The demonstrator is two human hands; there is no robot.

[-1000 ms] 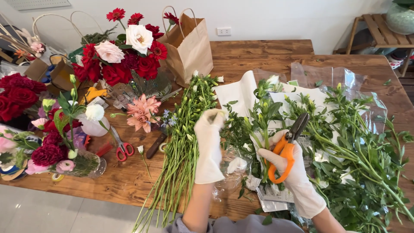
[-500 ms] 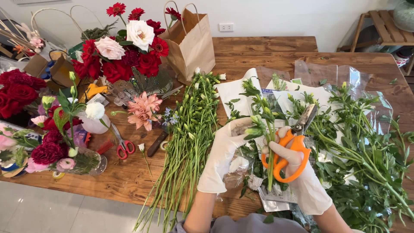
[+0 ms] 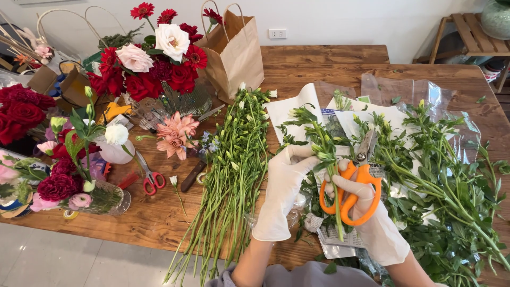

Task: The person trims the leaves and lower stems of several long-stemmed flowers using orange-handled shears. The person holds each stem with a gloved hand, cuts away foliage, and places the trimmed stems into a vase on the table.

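Both my hands wear white gloves. My right hand grips orange-handled scissors, blades pointing up and away. My left hand holds a thin green flower stem with leaves and small buds, close beside the scissor handles. The stem's lower end hangs down past the scissors. To the left of my left hand lies a long row of trimmed green stems with white buds. A heap of leafy green stems lies to the right on paper and clear wrap.
A wooden table carries a brown paper bag, a vase of red and white flowers, pink blooms, red-handled scissors, a knife, and small arrangements at the left edge. A wooden stool stands at back right.
My left hand lifted from the trimmed pile and took hold of a stem at the scissors. My right hand with the scissors rose slightly and turned upright.
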